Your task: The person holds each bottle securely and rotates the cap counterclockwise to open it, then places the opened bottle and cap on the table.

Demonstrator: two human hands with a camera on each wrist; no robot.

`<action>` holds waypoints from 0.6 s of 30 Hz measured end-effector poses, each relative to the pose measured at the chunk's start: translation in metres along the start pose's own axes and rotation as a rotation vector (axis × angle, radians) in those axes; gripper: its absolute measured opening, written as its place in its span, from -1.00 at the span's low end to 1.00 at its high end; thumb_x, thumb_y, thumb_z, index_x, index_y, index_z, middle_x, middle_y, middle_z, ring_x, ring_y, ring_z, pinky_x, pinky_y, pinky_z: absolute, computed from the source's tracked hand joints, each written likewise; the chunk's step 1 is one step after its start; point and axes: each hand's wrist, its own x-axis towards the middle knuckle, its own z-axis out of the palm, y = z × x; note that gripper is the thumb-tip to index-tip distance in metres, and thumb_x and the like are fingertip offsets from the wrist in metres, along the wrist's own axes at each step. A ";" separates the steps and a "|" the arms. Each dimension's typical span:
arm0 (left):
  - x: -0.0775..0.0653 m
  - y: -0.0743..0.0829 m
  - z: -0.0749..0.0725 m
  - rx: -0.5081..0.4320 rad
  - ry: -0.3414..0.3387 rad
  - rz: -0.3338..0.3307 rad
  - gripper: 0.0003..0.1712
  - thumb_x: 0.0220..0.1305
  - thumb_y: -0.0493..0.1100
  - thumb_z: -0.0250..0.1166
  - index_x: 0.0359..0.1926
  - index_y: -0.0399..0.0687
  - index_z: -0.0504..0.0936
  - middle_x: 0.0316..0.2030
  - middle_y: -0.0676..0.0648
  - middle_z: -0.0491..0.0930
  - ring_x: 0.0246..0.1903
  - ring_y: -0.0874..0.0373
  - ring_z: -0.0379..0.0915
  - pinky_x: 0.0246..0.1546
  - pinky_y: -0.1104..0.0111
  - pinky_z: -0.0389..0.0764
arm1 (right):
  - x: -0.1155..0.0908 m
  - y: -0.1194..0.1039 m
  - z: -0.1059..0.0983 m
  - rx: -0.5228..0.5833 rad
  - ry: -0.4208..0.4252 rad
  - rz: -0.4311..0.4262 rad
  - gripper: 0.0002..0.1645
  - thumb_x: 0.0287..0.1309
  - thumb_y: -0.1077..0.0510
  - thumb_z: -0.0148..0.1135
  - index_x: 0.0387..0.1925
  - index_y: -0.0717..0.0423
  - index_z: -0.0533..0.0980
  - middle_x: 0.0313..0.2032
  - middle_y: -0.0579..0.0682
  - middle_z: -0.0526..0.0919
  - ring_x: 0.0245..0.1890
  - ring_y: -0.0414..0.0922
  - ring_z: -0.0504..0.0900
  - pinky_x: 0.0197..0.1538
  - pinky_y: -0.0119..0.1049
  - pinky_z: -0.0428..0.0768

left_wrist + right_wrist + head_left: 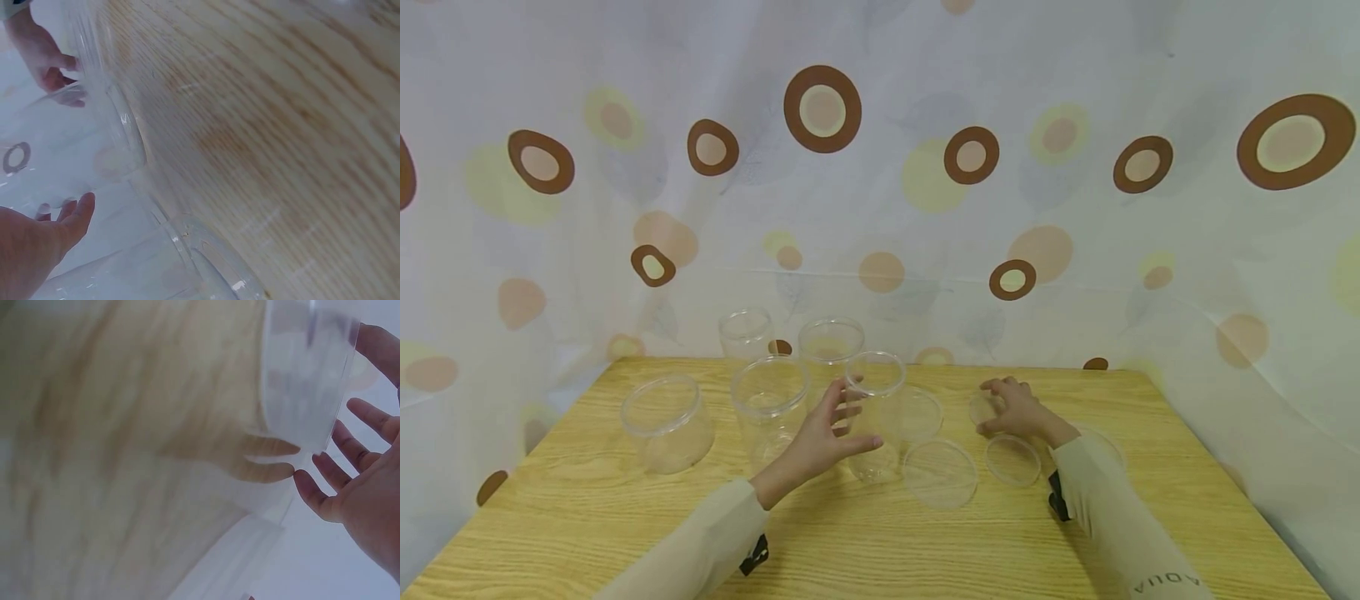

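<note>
My left hand point(823, 433) reaches to a tall clear plastic jar point(876, 454), its spread fingers along the jar's left side and its thumb across the front. In the left wrist view the fingertips point(87, 203) lie right at the jar's wall point(62, 137). On the right, my right hand point(1018, 412) holds a small clear round lid point(983, 408) low over the table, thumb and fingers at opposite edges. The right wrist view shows the fingertips point(303, 481) meeting their reflection on the tabletop.
Left of my left hand stand a wide short jar point(667, 425), a larger jar point(770, 404) and two more jars point(745, 323) point(831, 333) behind. Clear lids point(940, 475) point(1012, 461) point(917, 412) lie flat on the wooden table point(880, 550); another lid point(1108, 446) is partly behind my right sleeve.
</note>
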 end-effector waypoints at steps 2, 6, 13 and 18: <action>0.000 0.000 0.000 0.004 0.002 -0.006 -0.09 -0.02 -0.11 0.42 0.29 0.27 0.08 0.18 -0.15 0.26 0.21 -0.25 0.21 0.11 -0.09 0.34 | -0.001 -0.001 0.000 0.005 0.001 0.000 -0.12 -0.08 0.00 0.39 0.21 0.30 0.23 0.08 0.39 0.29 0.04 0.32 0.18 -0.06 0.22 0.32; 0.000 0.001 0.000 0.016 0.004 -0.018 -0.10 -0.01 -0.11 0.42 0.29 0.19 0.10 0.18 -0.18 0.24 0.22 -0.24 0.21 0.13 -0.06 0.35 | -0.001 -0.001 0.000 0.002 0.001 -0.005 -0.09 -0.09 -0.01 0.39 0.23 0.32 0.21 0.09 0.40 0.29 0.05 0.33 0.18 -0.04 0.25 0.31; -0.001 0.007 -0.003 0.039 0.009 -0.013 -0.05 -0.01 -0.15 0.41 0.33 0.08 0.05 0.21 -0.21 0.20 0.23 -0.25 0.17 0.17 -0.06 0.29 | -0.002 -0.001 -0.004 -0.004 0.006 -0.021 -0.04 -0.08 -0.06 0.38 0.24 0.32 0.18 0.14 0.40 0.24 0.10 0.35 0.15 0.01 0.29 0.25; 0.000 0.017 -0.008 0.065 0.042 0.002 0.03 -0.03 -0.12 0.43 0.37 0.07 -0.02 0.26 -0.20 0.16 0.26 -0.21 0.15 0.20 -0.04 0.26 | -0.004 -0.002 -0.010 0.003 0.040 -0.065 -0.08 -0.03 -0.03 0.35 0.23 0.36 0.17 0.11 0.43 0.26 0.11 0.39 0.16 0.03 0.30 0.25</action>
